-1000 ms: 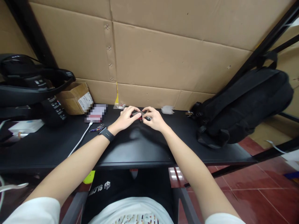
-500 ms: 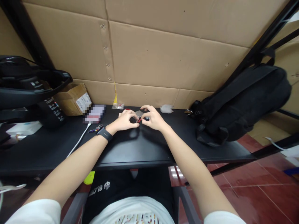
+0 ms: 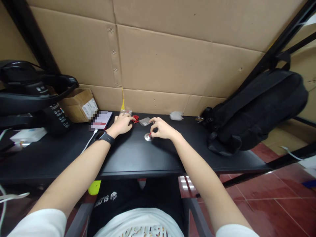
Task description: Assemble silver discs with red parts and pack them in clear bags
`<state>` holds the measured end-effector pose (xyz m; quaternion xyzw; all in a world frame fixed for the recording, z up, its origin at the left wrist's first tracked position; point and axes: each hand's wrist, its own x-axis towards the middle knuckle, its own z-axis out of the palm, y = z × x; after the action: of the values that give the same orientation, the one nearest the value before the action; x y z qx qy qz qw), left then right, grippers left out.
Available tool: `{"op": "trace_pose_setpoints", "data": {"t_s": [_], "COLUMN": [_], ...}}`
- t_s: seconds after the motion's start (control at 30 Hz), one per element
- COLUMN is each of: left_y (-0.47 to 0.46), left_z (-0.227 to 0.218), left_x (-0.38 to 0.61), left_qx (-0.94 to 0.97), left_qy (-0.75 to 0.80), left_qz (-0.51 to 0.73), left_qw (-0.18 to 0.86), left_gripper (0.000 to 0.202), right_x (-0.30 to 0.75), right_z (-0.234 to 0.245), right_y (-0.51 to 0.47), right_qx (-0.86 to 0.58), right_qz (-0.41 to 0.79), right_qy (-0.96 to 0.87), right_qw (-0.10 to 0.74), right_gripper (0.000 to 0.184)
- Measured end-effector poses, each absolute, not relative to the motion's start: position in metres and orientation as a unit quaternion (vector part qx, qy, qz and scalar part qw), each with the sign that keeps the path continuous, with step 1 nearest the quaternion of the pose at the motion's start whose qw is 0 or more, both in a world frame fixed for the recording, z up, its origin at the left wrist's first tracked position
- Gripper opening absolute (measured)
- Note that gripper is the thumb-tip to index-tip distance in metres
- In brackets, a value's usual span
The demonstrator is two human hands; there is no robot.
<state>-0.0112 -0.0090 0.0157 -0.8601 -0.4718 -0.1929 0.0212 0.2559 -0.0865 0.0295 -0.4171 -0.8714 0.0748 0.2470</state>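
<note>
My right hand (image 3: 161, 128) rests on the black desk (image 3: 138, 154) with thumb and forefinger pinched on a small silver disc (image 3: 148, 137) that has a short red piece on it. A small clear plastic bag (image 3: 145, 121) lies just behind that hand. My left hand (image 3: 122, 123), with a black watch (image 3: 105, 137) on the wrist, lies further left, fingers curled over a small red wire (image 3: 135, 118). Whether it grips the wire I cannot make out.
A black backpack (image 3: 256, 112) leans at the right end of the desk. A phone (image 3: 101, 119) with a white cable, a cardboard box (image 3: 78, 104) and black gear (image 3: 29, 95) stand at the left. A white wad (image 3: 176, 115) lies by the cardboard wall.
The hands have parted. My left hand moved left to the red wire. My right hand lowered the silver disc onto the desk, and the clear bag now lies loose behind it.
</note>
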Motion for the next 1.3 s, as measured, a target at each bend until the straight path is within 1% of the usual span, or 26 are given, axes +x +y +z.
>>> {"op": "trace_pose_setpoints", "data": {"t_s": [0.07,0.17,0.43,0.53,0.63,0.77,0.83,0.97,1.1,1.23,1.3], "left_y": [-0.007,-0.005,-0.004,-0.005,-0.005,-0.007,-0.01,-0.013,-0.013,-0.01,-0.009], "left_z": [0.01,0.005,0.008,0.009,0.009,0.014,0.018,0.026,0.025,0.021,0.019], "left_x": [-0.009,-0.006,-0.01,-0.01,-0.012,-0.014,-0.015,-0.015,-0.017,-0.018,-0.018], "left_qx": [-0.864,-0.868,-0.863,-0.86,-0.859,-0.854,-0.849,-0.835,-0.83,-0.836,-0.843], "left_qy": [-0.466,-0.456,-0.467,-0.47,-0.473,-0.491,-0.505,-0.535,-0.547,-0.537,-0.524], "left_qz": [-0.19,-0.194,-0.19,-0.197,-0.196,-0.166,-0.144,-0.111,-0.095,-0.106,-0.121], "left_qw": [0.016,0.01,0.025,0.017,0.015,0.052,0.062,0.062,0.053,0.03,0.009], "left_gripper": [0.041,0.04,0.029,0.033,0.04,0.031,0.026,0.023,0.022,0.021,0.019], "right_x": [0.258,0.265,0.282,0.285,0.286,0.29,0.292,0.296,0.298,0.297,0.297], "right_z": [0.029,0.029,0.016,0.013,0.01,0.004,0.0,-0.006,-0.011,-0.016,-0.018], "right_y": [-0.085,-0.079,-0.063,-0.06,-0.058,-0.053,-0.049,-0.043,-0.039,-0.035,-0.033], "right_qx": [-0.421,-0.431,-0.483,-0.494,-0.498,-0.515,-0.528,-0.55,-0.57,-0.569,-0.569], "right_qz": [0.079,0.074,0.048,0.034,0.026,0.023,0.026,0.044,0.049,0.053,0.058], "right_qy": [-0.873,-0.87,-0.829,-0.823,-0.821,-0.815,-0.81,-0.8,-0.782,-0.778,-0.773], "right_qw": [0.233,0.228,0.278,0.278,0.279,0.264,0.252,0.236,0.246,0.261,0.276], "right_gripper": [0.006,0.007,0.015,0.018,0.025,0.04,0.045,0.047,0.054,0.048,0.05]}}
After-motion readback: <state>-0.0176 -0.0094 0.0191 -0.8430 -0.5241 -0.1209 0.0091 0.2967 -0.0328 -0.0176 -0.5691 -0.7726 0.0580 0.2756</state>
